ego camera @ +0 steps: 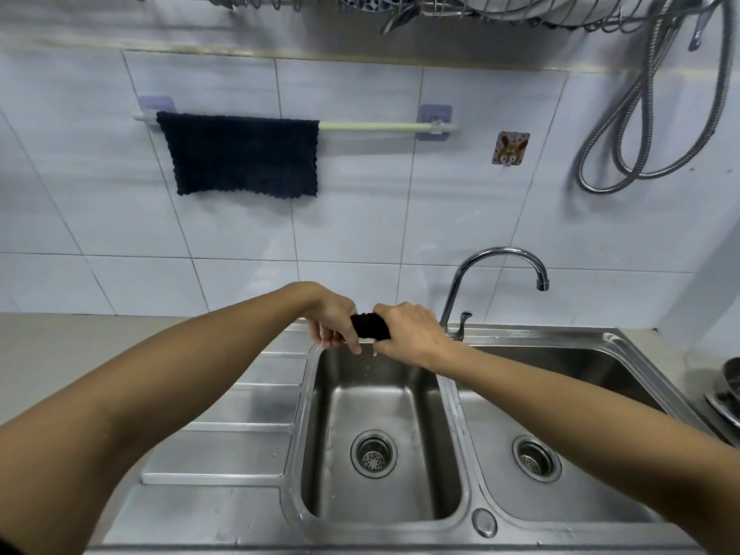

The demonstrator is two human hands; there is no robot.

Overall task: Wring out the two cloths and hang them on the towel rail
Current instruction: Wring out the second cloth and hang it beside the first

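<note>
A dark, rolled-up cloth [370, 325] is held above the left sink basin [400, 398]. My left hand [335, 320] grips its left end and my right hand [412, 332] grips its right end, so only a short twisted middle part shows. A drop of water hangs under my right hand. A second dark cloth [244, 156] hangs spread over the left half of the pale towel rail [380, 127] on the tiled wall. The right half of the rail is bare.
The steel double sink has a ribbed draining board [248, 414] on the left and a second basin [560, 414] on the right. A curved tap [500, 258] stands behind the divider. A metal hose [648, 114] hangs at right, a dish rack [480, 6] overhead, and dishes [728, 390] at the right edge.
</note>
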